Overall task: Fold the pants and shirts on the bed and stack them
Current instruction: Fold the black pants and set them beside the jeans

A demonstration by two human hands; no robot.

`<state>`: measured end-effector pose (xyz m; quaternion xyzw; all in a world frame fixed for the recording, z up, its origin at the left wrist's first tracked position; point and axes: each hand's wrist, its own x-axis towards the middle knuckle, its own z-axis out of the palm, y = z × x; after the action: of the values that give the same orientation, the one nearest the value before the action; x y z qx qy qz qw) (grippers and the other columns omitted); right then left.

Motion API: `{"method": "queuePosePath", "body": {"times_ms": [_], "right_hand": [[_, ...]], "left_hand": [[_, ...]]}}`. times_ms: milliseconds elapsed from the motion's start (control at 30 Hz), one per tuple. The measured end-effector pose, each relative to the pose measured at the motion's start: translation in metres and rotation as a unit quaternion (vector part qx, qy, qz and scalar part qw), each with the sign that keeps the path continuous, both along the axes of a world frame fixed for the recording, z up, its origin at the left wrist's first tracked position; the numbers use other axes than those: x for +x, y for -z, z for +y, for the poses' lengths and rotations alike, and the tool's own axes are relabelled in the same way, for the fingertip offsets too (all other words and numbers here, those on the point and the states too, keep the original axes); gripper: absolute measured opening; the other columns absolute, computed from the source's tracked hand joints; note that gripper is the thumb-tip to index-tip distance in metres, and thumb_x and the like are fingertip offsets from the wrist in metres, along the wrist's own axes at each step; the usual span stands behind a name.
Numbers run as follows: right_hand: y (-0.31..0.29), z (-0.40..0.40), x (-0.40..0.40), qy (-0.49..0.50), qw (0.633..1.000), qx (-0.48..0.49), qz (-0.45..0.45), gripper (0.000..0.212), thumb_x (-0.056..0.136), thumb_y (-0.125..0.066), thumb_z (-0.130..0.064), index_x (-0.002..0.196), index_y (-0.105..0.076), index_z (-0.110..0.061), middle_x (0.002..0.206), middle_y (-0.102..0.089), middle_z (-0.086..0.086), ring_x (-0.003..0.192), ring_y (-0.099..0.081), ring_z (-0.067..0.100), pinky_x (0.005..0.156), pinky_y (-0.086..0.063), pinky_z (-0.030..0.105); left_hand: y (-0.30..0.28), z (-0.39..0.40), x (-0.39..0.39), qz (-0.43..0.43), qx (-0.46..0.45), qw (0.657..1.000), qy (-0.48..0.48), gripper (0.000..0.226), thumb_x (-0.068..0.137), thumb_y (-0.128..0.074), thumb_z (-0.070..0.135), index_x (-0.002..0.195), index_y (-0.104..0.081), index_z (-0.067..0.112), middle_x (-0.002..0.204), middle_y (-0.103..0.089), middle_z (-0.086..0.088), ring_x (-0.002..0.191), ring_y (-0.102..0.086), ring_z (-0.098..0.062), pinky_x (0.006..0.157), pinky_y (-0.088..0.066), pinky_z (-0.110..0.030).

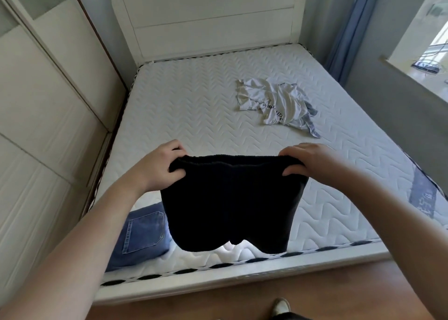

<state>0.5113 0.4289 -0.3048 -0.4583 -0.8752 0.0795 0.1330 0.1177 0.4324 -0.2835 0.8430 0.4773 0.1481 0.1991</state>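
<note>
black shorts (230, 203) in both hands, above bed (194, 106)

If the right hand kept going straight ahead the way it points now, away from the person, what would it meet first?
Probably bare mattress. The right hand grips the black shorts and points up-left across the bed; the crumpled white shirt lies slightly right of that line, though depth is uncertain.

The crumpled white cotton T-shirt (274, 103) on the mattress carries dark printed lettering, too creased to read. A dark blue label (423, 194) on the quilted white mattress's (184, 106) right edge bears pale characters, illegible here.
</note>
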Motion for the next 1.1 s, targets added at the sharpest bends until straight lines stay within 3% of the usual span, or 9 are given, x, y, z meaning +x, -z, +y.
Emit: {"method": "queuePosePath", "body": {"times_ms": [100,167,300,433,600,833,933,1033,1100], "right_hand": [[0.002,0.002,0.024,0.006,0.999,-0.011,0.034,0.064,0.074,-0.050,-0.072,0.112,-0.065,-0.023,0.087,-0.066,-0.006,0.080,-0.060,0.016,0.070,-0.040,0.025],[0.004,0.007,0.035,0.009,0.998,-0.010,0.062,0.062,0.071,-0.048,-0.077,0.111,-0.060,-0.030,0.081,-0.061,-0.012,0.072,-0.056,0.012,0.065,-0.040,0.022],[0.007,0.015,0.044,-0.004,0.995,-0.025,0.099,0.045,0.080,-0.063,-0.060,0.120,-0.044,-0.050,0.093,-0.061,-0.021,0.076,-0.056,0.004,0.068,-0.042,0.014],[0.012,0.025,0.048,-0.082,0.991,-0.027,0.105,0.032,0.087,-0.070,-0.039,0.118,-0.062,-0.039,0.107,-0.058,-0.017,0.088,-0.060,0.006,0.076,-0.048,0.020],[0.018,0.044,0.041,-0.093,0.991,-0.014,0.100,0.030,0.080,-0.074,-0.043,0.101,-0.071,-0.021,0.101,-0.063,-0.008,0.079,-0.059,0.010,0.068,-0.052,0.029],[0.019,0.071,0.019,-0.090,0.993,-0.002,0.076,0.047,0.075,-0.074,-0.053,0.064,-0.051,-0.013,0.068,-0.053,-0.005,0.055,-0.048,0.018,0.049,-0.042,0.031],[0.013,0.075,0.005,-0.083,0.992,0.047,0.081,0.054,0.075,-0.068,-0.057,0.059,-0.047,-0.010,0.059,-0.046,-0.005,0.048,-0.041,0.015,0.045,-0.031,0.022],[0.009,0.083,-0.010,-0.043,0.990,0.080,0.112,0.055,0.073,-0.070,-0.057,0.058,-0.049,-0.009,0.055,-0.045,-0.004,0.047,-0.038,0.013,0.044,-0.039,0.031],[0.008,0.086,-0.020,0.005,0.986,0.096,0.136,0.053,0.073,-0.068,-0.061,0.063,-0.051,-0.012,0.056,-0.046,-0.007,0.049,-0.041,0.011,0.049,-0.042,0.029]], "left_hand": [[-0.005,0.004,0.021,-0.036,-0.031,0.999,-0.014,0.042,0.079,-0.066,0.002,0.093,-0.059,0.041,0.097,-0.052,0.022,0.094,-0.056,-0.002,0.079,-0.039,-0.008],[-0.008,0.006,0.032,-0.061,-0.026,0.997,-0.043,0.045,0.076,-0.069,-0.001,0.096,-0.063,0.039,0.096,-0.060,0.019,0.094,-0.059,-0.001,0.079,-0.039,-0.005],[-0.009,0.007,0.036,-0.120,-0.038,0.985,-0.115,0.046,0.075,-0.076,0.003,0.097,-0.059,0.039,0.093,-0.065,0.016,0.085,-0.062,-0.001,0.070,-0.043,-0.006],[-0.009,0.005,0.027,-0.161,-0.059,0.967,-0.188,0.044,0.072,-0.086,0.024,0.105,-0.059,0.037,0.090,-0.067,0.016,0.077,-0.064,0.000,0.065,-0.046,-0.008],[-0.001,0.005,0.011,-0.162,-0.076,0.960,-0.214,0.030,0.076,-0.082,0.021,0.091,-0.066,0.041,0.084,-0.070,0.015,0.078,-0.064,0.001,0.066,-0.043,-0.005],[0.010,0.028,-0.018,-0.180,-0.091,0.958,-0.202,0.021,0.082,-0.076,0.020,0.086,-0.068,0.039,0.081,-0.071,0.010,0.074,-0.065,-0.001,0.066,-0.046,-0.007],[0.014,0.040,-0.033,-0.174,-0.084,0.962,-0.191,0.022,0.083,-0.075,0.019,0.086,-0.068,0.040,0.079,-0.070,0.013,0.072,-0.065,0.001,0.064,-0.043,-0.005],[0.020,0.052,-0.052,-0.167,-0.069,0.965,-0.189,0.019,0.083,-0.076,0.023,0.088,-0.068,0.038,0.082,-0.070,0.013,0.076,-0.064,0.000,0.066,-0.043,-0.004],[0.023,0.060,-0.063,-0.167,-0.062,0.965,-0.190,0.019,0.082,-0.076,0.022,0.088,-0.068,0.038,0.083,-0.070,0.014,0.077,-0.063,0.000,0.067,-0.043,-0.004]]}}
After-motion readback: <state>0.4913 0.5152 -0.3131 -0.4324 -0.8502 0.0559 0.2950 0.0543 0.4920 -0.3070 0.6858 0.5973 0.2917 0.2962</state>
